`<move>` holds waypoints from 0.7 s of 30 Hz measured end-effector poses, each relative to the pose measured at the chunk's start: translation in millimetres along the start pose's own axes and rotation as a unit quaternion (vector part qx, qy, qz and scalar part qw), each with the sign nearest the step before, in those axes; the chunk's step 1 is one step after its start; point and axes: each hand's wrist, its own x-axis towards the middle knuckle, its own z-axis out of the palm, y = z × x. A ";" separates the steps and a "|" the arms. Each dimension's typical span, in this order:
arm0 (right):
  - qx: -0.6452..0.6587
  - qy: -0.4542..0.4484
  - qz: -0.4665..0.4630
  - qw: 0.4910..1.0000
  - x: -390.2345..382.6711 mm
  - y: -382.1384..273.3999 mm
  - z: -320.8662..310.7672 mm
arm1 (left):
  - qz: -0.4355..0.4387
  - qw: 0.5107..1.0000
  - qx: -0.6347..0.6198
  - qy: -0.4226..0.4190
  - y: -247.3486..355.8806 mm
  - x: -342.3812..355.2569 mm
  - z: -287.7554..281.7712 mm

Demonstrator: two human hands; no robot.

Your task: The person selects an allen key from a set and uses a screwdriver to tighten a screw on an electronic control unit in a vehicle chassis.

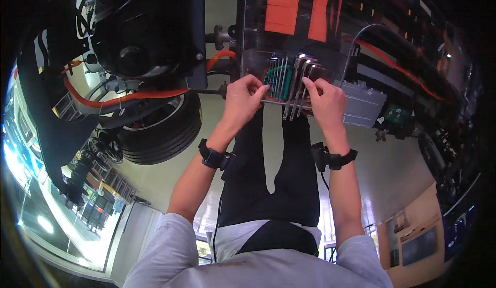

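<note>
A set of L-shaped hex keys (pixel 279 81), several of them slotted in a green holder, lies on a clear plastic cover ahead of me. To its right, several larger hex keys (pixel 295 89) lie side by side, long arms pointing toward me. My left hand (pixel 243 102) is closed, thumb and forefinger pinched at the green holder's left edge. My right hand (pixel 329 103) is closed too, its thumb and forefinger at the rightmost large hex keys. Its fingers partly hide what they grip.
A vehicle chassis surrounds the cover, with orange-red blocks (pixel 282 9) under it. Left are an orange cable (pixel 139 95) and a tyre (pixel 168 133). A grey metal box (pixel 363 104) and a green circuit board (pixel 397 115) sit at the right.
</note>
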 end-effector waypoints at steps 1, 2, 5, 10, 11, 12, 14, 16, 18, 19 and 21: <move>-0.006 0.008 0.001 1.000 0.0 0.7 -0.7 | 0.031 0.999 0.027 0.004 2.4 0.3 -0.8; -0.013 0.017 0.001 1.000 -0.3 1.5 -1.5 | 0.062 0.997 0.055 0.007 4.9 0.6 -0.8; -0.006 0.065 0.012 0.998 -5.3 -8.1 -3.9 | 0.110 0.993 0.016 0.032 19.6 1.4 -1.7; 0.080 0.115 -0.033 0.990 -11.8 -23.2 6.1 | 0.160 0.980 0.075 0.087 23.8 18.9 -0.1; 0.091 0.123 -0.066 0.986 -11.5 -24.9 8.3 | 0.182 0.972 0.100 0.107 27.3 22.0 1.8; 0.082 0.110 -0.067 0.988 -12.0 -29.3 9.6 | 0.183 0.972 0.103 0.104 29.4 24.0 2.7; 0.089 0.114 -0.081 0.986 -9.4 -32.1 16.6 | 0.186 0.972 0.111 0.090 33.4 27.1 4.9; 0.091 0.097 -0.086 0.987 -7.6 -33.0 18.9 | 0.174 0.975 0.104 0.093 36.2 29.5 8.1; 0.091 0.104 -0.085 0.987 -7.8 -32.0 24.5 | 0.161 0.978 0.096 0.096 37.4 32.1 10.3; 0.090 0.108 -0.087 0.986 -7.9 -31.3 26.7 | 0.161 0.976 0.106 0.100 36.6 33.7 9.8; 0.090 0.110 -0.079 0.987 -8.2 -28.5 26.8 | 0.162 0.976 0.112 0.097 35.3 36.7 11.9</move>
